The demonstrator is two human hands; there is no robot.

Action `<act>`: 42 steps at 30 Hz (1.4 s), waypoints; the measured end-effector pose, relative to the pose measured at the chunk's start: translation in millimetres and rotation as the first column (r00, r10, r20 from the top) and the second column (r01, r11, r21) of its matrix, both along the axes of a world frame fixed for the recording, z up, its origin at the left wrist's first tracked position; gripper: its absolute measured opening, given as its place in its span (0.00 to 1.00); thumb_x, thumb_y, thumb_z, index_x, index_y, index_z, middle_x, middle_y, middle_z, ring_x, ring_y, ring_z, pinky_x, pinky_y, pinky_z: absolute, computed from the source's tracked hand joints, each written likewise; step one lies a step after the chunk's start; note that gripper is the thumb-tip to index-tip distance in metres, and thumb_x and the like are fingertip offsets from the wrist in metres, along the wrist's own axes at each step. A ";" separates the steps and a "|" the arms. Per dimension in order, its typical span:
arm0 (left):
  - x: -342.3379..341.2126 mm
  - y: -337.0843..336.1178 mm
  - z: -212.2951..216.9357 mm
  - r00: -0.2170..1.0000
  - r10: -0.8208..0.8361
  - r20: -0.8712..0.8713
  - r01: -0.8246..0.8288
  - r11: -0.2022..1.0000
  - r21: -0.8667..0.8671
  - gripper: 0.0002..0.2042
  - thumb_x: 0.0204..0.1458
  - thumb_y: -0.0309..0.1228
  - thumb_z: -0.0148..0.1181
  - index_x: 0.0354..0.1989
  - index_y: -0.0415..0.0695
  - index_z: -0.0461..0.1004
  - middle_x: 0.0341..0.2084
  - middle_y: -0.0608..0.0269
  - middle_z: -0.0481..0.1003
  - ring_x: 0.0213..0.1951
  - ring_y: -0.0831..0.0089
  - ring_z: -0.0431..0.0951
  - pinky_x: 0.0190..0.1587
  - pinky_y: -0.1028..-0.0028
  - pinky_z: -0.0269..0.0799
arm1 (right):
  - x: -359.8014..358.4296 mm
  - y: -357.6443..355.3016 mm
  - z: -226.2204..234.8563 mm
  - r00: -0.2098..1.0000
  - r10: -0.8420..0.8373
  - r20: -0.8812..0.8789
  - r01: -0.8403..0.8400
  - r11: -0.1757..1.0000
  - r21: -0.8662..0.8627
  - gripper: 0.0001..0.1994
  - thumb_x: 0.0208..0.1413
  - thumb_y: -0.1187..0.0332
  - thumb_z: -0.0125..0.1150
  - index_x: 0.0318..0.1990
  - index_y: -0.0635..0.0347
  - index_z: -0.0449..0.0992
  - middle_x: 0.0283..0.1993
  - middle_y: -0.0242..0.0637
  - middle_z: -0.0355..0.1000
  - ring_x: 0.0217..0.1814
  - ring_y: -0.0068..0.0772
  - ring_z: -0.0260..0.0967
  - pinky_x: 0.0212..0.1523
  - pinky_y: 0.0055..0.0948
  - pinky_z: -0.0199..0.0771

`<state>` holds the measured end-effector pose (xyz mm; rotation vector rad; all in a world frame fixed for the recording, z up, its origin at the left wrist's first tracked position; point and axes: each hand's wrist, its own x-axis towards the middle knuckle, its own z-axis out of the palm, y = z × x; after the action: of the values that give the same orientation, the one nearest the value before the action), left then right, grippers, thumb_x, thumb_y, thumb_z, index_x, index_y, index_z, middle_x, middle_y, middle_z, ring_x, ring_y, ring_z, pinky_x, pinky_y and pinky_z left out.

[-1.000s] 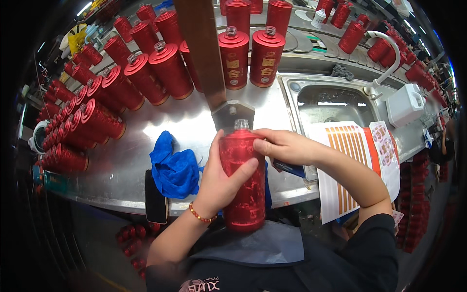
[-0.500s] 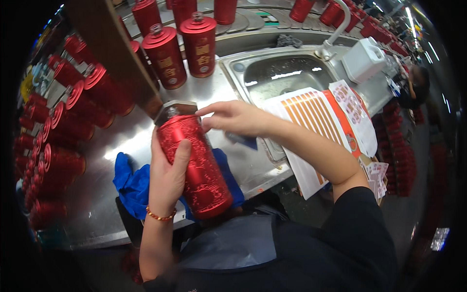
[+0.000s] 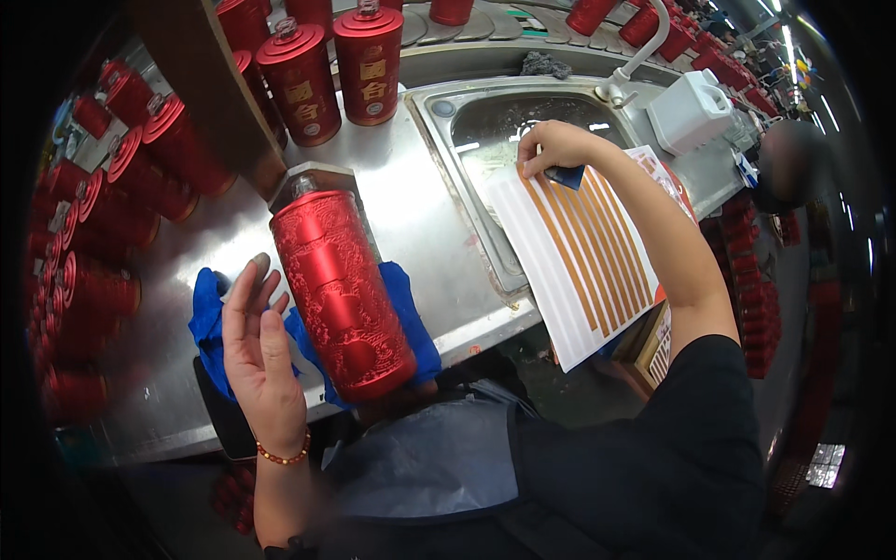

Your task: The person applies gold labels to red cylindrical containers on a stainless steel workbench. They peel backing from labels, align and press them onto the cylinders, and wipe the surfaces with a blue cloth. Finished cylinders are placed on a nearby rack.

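Observation:
A red embossed bottle lies tilted with its clear neck toward a metal-edged wooden rest and its base toward me, over a blue cloth. Just left of it, my left hand is open, fingers apart, not gripping the bottle. My right hand is closed at the far left corner of a white sticker sheet with gold strips, thumb and finger pinching at a strip's end. A dark blue flat piece shows under that hand's fingers; its kind is unclear.
Several red bottles stand at the back and crowd the left side. Beyond the sheet is a steel sink with a faucet. A white jug stands right of it. A brown post rises at left.
My left hand has let go of the bottle and opened beside it. The right hand has moved from the bottle's neck rightward to the sticker sheet, carrying the dark blue piece.

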<state>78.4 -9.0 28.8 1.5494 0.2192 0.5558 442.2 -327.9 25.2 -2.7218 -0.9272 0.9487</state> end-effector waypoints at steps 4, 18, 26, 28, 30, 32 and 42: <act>-6.6 -10.1 16.2 0.992 0.027 0.121 -0.049 0.982 0.182 0.21 0.68 0.27 0.51 0.67 0.33 0.66 0.66 0.49 0.66 0.66 0.61 0.70 0.69 0.63 0.65 | -23.5 1.0 12.6 0.944 0.061 0.323 -0.136 0.968 0.212 0.10 0.54 0.63 0.71 0.38 0.58 0.86 0.39 0.38 0.82 0.39 0.36 0.80 0.42 0.33 0.76; -2.0 -77.4 67.3 0.693 -0.721 -0.002 0.699 0.672 -0.244 0.14 0.60 0.28 0.66 0.53 0.38 0.78 0.39 0.58 0.80 0.40 0.72 0.84 0.45 0.75 0.78 | -249.9 38.5 183.8 0.905 0.145 0.399 -0.397 0.626 0.671 0.06 0.50 0.82 0.62 0.37 0.68 0.78 0.31 0.41 0.77 0.24 0.25 0.69 0.26 0.21 0.66; -51.7 -14.8 59.6 0.660 -0.734 -0.161 0.606 0.647 -0.463 0.09 0.62 0.22 0.63 0.49 0.36 0.81 0.38 0.62 0.82 0.42 0.77 0.83 0.45 0.79 0.77 | -255.8 -19.6 117.7 0.879 -0.424 -0.219 0.364 0.298 0.882 0.03 0.67 0.76 0.54 0.40 0.67 0.73 0.33 0.37 0.74 0.19 0.13 0.62 0.21 0.11 0.59; -59.1 -9.9 56.3 0.666 -0.713 -0.221 0.588 0.683 -0.432 0.10 0.61 0.23 0.65 0.50 0.37 0.81 0.38 0.62 0.82 0.42 0.77 0.83 0.44 0.78 0.76 | -259.2 -34.4 101.2 0.824 -0.449 -0.345 0.495 0.276 0.824 0.03 0.68 0.76 0.54 0.41 0.67 0.73 0.30 0.37 0.75 0.17 0.13 0.62 0.18 0.11 0.59; -66.8 -8.5 53.5 0.680 -0.671 -0.294 0.586 0.739 -0.333 0.11 0.60 0.23 0.66 0.51 0.38 0.81 0.38 0.61 0.81 0.41 0.75 0.82 0.43 0.77 0.76 | -261.8 -38.7 78.8 0.787 -0.432 -0.440 0.576 0.261 0.774 0.03 0.68 0.77 0.54 0.41 0.66 0.73 0.28 0.40 0.77 0.15 0.14 0.62 0.17 0.11 0.59; -66.7 -4.7 49.8 0.672 -0.651 -0.354 0.635 0.752 -0.176 0.13 0.58 0.24 0.67 0.51 0.39 0.81 0.37 0.60 0.80 0.38 0.72 0.81 0.41 0.74 0.75 | -263.8 -49.6 64.5 0.744 -0.442 -0.501 0.647 0.289 0.705 0.04 0.68 0.77 0.54 0.40 0.65 0.74 0.28 0.41 0.78 0.15 0.14 0.62 0.17 0.12 0.60; -55.0 -22.6 59.9 0.885 -0.393 -0.250 0.464 0.692 0.553 0.18 0.50 0.22 0.70 0.51 0.42 0.81 0.31 0.56 0.76 0.33 0.57 0.77 0.38 0.64 0.75 | -265.6 8.6 90.5 0.984 -0.166 0.057 0.085 0.733 0.675 0.11 0.54 0.76 0.68 0.45 0.71 0.83 0.37 0.39 0.82 0.35 0.25 0.76 0.34 0.23 0.73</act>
<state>23.4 -31.6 88.8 2.1757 -0.2748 0.1523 176.6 -319.3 115.7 -2.1760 -0.8661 0.3217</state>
